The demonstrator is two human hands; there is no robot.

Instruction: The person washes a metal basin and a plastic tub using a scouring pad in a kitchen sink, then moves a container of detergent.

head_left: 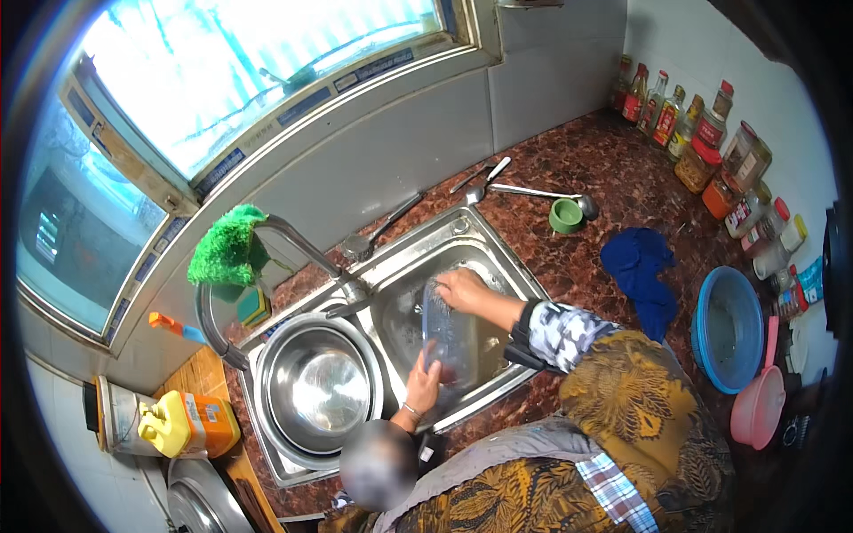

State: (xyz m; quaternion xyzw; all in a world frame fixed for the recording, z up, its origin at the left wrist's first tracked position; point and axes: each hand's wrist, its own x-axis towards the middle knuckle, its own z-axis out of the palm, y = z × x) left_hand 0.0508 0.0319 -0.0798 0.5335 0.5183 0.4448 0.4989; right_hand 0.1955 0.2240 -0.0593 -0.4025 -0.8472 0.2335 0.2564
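Over the right sink basin [490, 348] I hold a clear plastic container [437, 324], tilted up on its side. My left hand [423, 385] is closed on its lower near edge, with a bracelet at the wrist. At the upper end, my right hand [466, 291] has its fingers curled against the rim; a greyish, rough-looking patch by the fingertips is too small to name. Shallow cloudy water lies in the basin beneath. A large steel bowl [283, 417] fills the left basin. The bent faucet [298, 238] stands behind, with a green fuzzy cloth [229, 242] draped over it.
Behind the sink lie a brush [382, 226], a ladle [542, 192] and a green cup [565, 216]. Rightward are a blue cloth [640, 271], a blue basin [729, 330], a pink dipper [758, 409] and several jars [697, 163]. A yellow jug [191, 422] stands left.
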